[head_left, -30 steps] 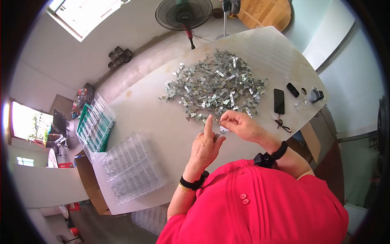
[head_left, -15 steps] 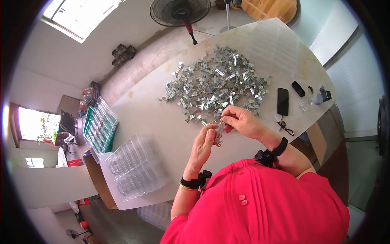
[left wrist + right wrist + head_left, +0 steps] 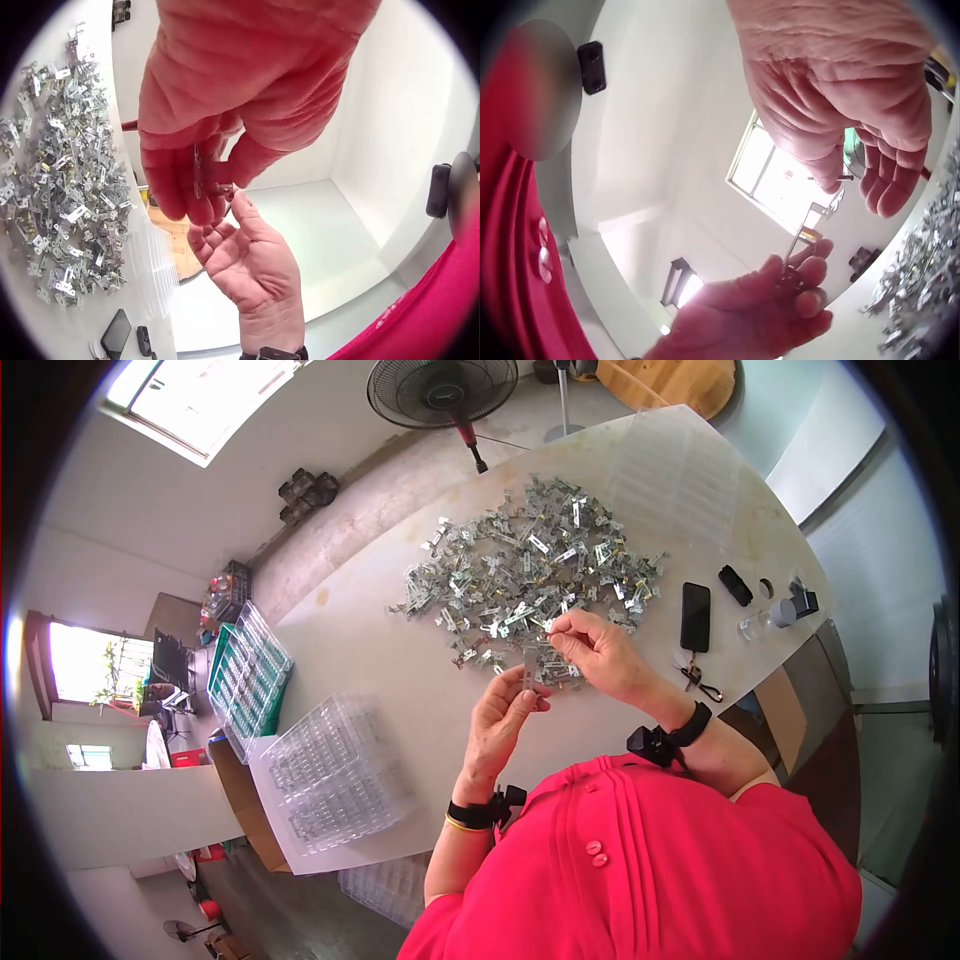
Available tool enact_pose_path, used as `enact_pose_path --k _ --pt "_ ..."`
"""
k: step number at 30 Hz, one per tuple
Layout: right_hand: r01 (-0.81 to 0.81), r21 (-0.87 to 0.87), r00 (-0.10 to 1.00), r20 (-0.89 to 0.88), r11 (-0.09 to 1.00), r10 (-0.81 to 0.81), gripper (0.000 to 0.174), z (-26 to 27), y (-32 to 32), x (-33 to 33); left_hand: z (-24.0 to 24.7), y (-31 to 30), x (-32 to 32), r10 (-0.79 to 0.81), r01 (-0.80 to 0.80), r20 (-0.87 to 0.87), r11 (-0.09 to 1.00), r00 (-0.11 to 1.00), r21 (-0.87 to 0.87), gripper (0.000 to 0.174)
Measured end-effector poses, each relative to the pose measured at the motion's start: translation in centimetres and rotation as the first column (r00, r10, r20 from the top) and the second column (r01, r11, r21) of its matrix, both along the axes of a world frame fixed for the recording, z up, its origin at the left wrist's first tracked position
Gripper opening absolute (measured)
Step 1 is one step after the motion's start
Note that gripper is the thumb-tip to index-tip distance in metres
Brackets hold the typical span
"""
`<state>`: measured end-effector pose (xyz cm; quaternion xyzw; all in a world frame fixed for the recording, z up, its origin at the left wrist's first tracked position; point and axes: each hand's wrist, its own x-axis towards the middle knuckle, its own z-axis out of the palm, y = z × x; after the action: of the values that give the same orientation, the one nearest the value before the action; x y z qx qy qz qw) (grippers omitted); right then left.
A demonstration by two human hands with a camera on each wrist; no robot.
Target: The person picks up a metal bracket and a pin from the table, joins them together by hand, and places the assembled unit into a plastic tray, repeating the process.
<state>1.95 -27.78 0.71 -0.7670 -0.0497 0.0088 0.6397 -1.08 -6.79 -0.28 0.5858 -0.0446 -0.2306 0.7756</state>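
Observation:
In the head view my left hand [image 3: 497, 725] grips a flat metal bracket [image 3: 530, 668] between thumb and fingers, its long side pointing up. The right wrist view shows the bent end of this bracket [image 3: 802, 234] rising from the left fingers. My right hand [image 3: 607, 660] is just above and to the right, thumb and forefinger closed together. Between them they pinch a small dark metal pin [image 3: 845, 178], close over the bracket's bent end. Right behind both hands lies a wide pile of metal brackets [image 3: 530, 565].
Clear plastic trays [image 3: 335, 780] are stacked on the table's left part, with a green tray [image 3: 245, 685] beyond. On the right lie a phone [image 3: 696, 617], keys [image 3: 702, 682], a black case [image 3: 735, 585] and a clear bottle [image 3: 765, 622]. A fan [image 3: 440, 395] stands behind the table.
The left forefinger, straight up earlier, has folded onto the bracket. Half a second ago both hands met at the bracket; now the right hand is a little higher and the bracket stands in the left.

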Motion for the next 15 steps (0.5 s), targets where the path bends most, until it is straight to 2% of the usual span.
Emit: enact_pose_path --k 1,3,4,6,11,13,15 --pt "0.001 0.0 1.0 -0.001 1.0 -0.001 0.01 0.5 -0.1 -0.2 -0.1 -0.2 0.0 0.05 -0.051 0.034 0.998 0.998 0.025 0.042" --pt "-0.12 -0.025 0.985 -0.126 0.992 0.116 0.012 2.5 -0.3 -1.0 -0.2 -0.5 0.1 0.07 -0.072 0.046 0.997 0.996 0.031 0.043" --pt "-0.113 -0.027 0.986 -0.127 0.993 0.109 0.012 3.1 -0.2 -1.3 -0.3 -0.7 0.2 0.095 -0.097 0.062 0.995 0.994 0.038 0.043" --pt "-0.191 -0.215 0.981 -0.084 0.958 0.176 0.014 3.8 0.0 -1.6 -0.3 -1.0 0.3 0.093 -0.097 0.083 0.994 0.992 0.052 0.043" --pt "-0.134 -0.294 0.989 0.026 0.947 0.148 0.013 2.7 0.5 -1.5 -0.2 -1.4 0.3 0.115 -0.123 0.118 0.991 0.986 0.055 0.044" --pt "-0.11 -0.327 0.989 0.06 0.939 0.137 0.013 2.6 0.4 -1.4 -0.4 -1.5 0.4 0.127 -0.154 0.169 0.976 0.977 0.155 0.043" --pt "-0.106 -0.334 0.988 0.072 0.937 0.137 0.014 2.7 0.5 -1.4 -0.4 -1.6 0.3 0.129 -0.156 0.173 0.977 0.976 0.149 0.043"
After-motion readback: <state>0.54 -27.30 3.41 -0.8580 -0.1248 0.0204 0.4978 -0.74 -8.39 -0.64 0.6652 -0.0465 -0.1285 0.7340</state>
